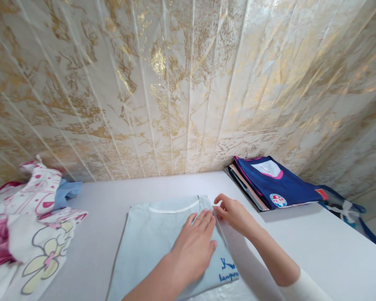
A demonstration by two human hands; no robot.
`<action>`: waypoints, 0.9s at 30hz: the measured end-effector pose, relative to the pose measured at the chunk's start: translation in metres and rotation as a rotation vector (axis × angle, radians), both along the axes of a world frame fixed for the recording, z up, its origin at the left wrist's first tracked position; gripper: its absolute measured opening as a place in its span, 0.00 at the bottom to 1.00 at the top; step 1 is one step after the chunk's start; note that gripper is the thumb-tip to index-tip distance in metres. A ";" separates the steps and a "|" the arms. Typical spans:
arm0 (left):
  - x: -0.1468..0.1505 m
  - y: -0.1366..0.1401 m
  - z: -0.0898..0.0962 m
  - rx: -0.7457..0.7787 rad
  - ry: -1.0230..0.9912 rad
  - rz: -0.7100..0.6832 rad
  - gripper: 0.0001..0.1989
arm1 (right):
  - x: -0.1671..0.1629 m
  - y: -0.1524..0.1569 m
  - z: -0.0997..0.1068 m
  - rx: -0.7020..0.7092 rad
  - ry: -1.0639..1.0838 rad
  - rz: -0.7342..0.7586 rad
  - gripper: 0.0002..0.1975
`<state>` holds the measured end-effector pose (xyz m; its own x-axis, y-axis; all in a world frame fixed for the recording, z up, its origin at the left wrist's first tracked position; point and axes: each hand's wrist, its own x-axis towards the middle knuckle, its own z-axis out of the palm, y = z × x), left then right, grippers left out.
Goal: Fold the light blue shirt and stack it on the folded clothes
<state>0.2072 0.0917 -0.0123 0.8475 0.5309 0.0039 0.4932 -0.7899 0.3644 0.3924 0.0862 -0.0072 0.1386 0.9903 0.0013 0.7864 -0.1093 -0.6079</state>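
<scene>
A pale blue-grey T-shirt (150, 242) with a white neckline and dark blue lettering lies folded on the white table in the head view. My left hand (196, 242) rests flat on its upper right part, fingers stretched out and holding nothing. At the shirt's upper right edge, my right hand (230, 212) has its fingers curled in a pinch on the border; the fingertips are partly hidden. Clear plastic (219, 291) shows under the shirt's lower right edge.
Crumpled children's clothes (34, 225) in white, pink and blue lie at the left. On the right is a stack of folded garments topped by a navy one (278, 184), with a dark blue item (347, 211) beyond it. A gold-patterned curtain (181, 92) hangs behind the table (103, 209).
</scene>
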 end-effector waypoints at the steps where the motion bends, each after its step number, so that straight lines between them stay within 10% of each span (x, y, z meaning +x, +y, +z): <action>1: 0.001 0.003 0.001 0.009 0.010 0.001 0.28 | 0.001 -0.010 -0.001 -0.045 0.051 0.006 0.05; 7: 0.002 0.019 -0.006 0.050 0.000 0.001 0.28 | 0.001 -0.044 -0.009 -0.225 0.429 -0.037 0.16; 19: 0.005 0.021 -0.017 0.074 -0.090 -0.022 0.26 | -0.006 -0.045 0.001 -0.303 0.465 0.011 0.23; 27: 0.005 0.020 -0.016 0.064 -0.105 -0.016 0.27 | -0.001 -0.054 0.017 -0.304 0.090 0.033 0.21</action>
<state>0.2124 0.1119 -0.0287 0.8490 0.5131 0.1261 0.4421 -0.8206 0.3621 0.3911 0.0322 0.0099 0.0925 0.9474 -0.3063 0.7371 -0.2720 -0.6186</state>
